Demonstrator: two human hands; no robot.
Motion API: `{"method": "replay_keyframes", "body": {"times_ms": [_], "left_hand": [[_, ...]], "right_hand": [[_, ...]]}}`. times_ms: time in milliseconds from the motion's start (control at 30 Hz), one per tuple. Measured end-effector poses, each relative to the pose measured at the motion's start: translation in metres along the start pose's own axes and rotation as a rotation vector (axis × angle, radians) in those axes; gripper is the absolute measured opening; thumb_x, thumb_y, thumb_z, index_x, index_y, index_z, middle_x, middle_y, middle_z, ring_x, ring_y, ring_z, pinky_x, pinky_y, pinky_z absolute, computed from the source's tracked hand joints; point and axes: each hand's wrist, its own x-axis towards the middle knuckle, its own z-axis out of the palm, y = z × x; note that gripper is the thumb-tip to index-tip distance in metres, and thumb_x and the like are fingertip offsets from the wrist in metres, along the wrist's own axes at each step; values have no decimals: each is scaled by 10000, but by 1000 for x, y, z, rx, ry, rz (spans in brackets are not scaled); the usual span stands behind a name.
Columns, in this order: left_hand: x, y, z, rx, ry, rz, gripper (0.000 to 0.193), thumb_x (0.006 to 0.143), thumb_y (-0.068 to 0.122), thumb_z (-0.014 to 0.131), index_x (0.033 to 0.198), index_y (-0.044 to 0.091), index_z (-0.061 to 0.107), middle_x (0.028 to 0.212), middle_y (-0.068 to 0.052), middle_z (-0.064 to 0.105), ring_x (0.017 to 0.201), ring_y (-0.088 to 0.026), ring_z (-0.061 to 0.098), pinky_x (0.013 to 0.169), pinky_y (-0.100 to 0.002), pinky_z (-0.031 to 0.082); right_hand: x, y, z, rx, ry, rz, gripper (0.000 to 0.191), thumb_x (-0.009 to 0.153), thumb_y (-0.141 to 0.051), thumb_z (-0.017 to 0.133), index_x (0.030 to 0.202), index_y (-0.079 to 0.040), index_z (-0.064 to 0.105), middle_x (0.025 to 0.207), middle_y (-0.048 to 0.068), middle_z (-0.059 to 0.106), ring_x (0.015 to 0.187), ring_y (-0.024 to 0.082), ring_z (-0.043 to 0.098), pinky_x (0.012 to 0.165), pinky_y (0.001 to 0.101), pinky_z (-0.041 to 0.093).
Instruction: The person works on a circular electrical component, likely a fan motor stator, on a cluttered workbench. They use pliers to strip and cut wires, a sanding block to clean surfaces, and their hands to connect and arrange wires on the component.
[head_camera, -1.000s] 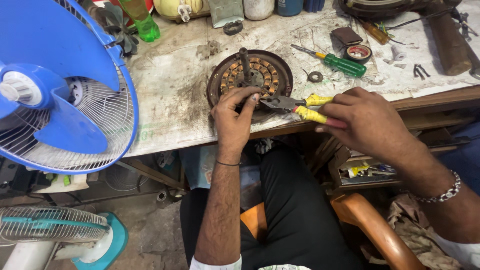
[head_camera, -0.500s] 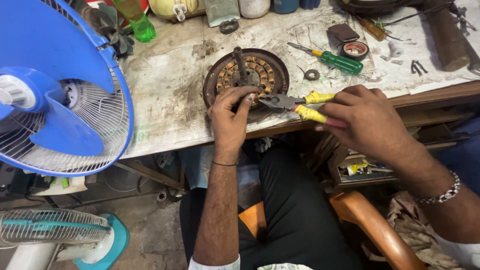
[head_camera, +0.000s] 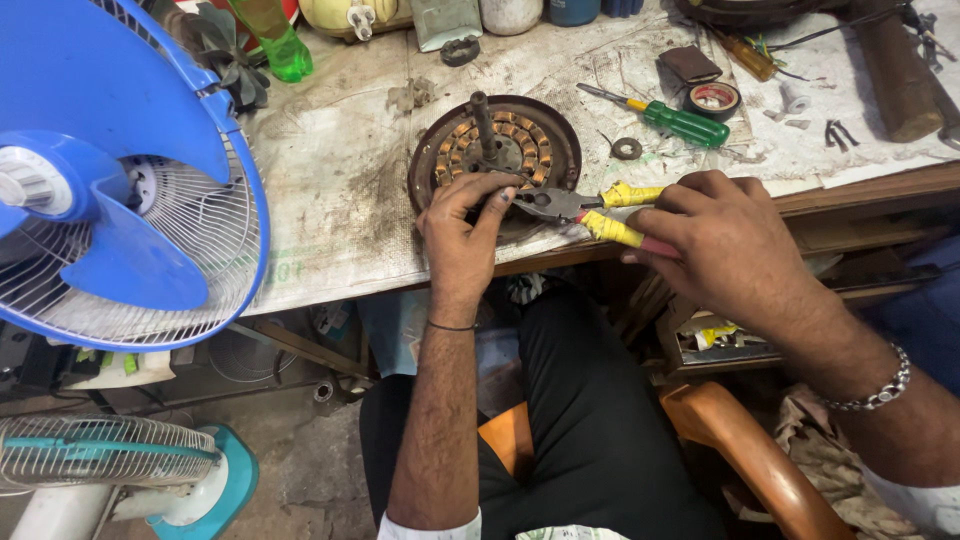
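Observation:
A round rusty fan motor (head_camera: 520, 145) with copper windings and an upright shaft lies near the front edge of the workbench (head_camera: 340, 190). My left hand (head_camera: 465, 235) rests on its near rim, fingers curled against the metal. My right hand (head_camera: 725, 240) grips the yellow-taped handles of a pair of pliers (head_camera: 590, 212). The jaws of the pliers point left and meet the motor's rim right beside my left fingertips.
A green-handled screwdriver (head_camera: 665, 115), a roll of tape (head_camera: 714, 100) and a small washer (head_camera: 627, 148) lie right of the motor. A blue table fan (head_camera: 120, 190) stands at the left, another fan (head_camera: 110, 470) on the floor. Bottles line the back edge.
The view has shifted slightly. My left fingers have slid along the motor's near rim toward the plier jaws. My right hand keeps its hold on the pliers.

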Motion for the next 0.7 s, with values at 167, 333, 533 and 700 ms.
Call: {"method": "replay_keyframes", "body": {"times_ms": [167,333,533,700], "left_hand": [[0,-2,1,31,-2,6,147,893,74,772,1027,123,807,1038,-33,794,1021,-180,725,944,-329,554],[-1,-4,3,27,-5,-6,160,892,64,770,1032,131,809,1042,-25,792,1012,-172,716,932,-322,562],[-1,-5,3,30,-3,-13,167,893,60,774,1035,138,812,1030,-23,794,1000,-166,713,922,-318,563],[-2,-5,3,31,5,15,179,889,55,772,1043,137,809,1030,-25,793,1003,-169,716,926,-320,559]], "right_hand": [[0,-1,0,39,45,-20,378,819,-420,765,1115,-185,761,1024,12,719,1017,243,639,806,439,529],[0,1,-1,48,59,-45,368,817,-420,770,1087,-170,772,997,10,732,996,229,649,782,411,538],[0,0,-3,36,106,-58,397,773,-435,780,1066,-167,779,962,22,729,967,243,652,773,428,538],[1,1,-2,78,49,-51,355,806,-403,789,1067,-163,771,924,18,717,886,245,656,742,406,561]]}}
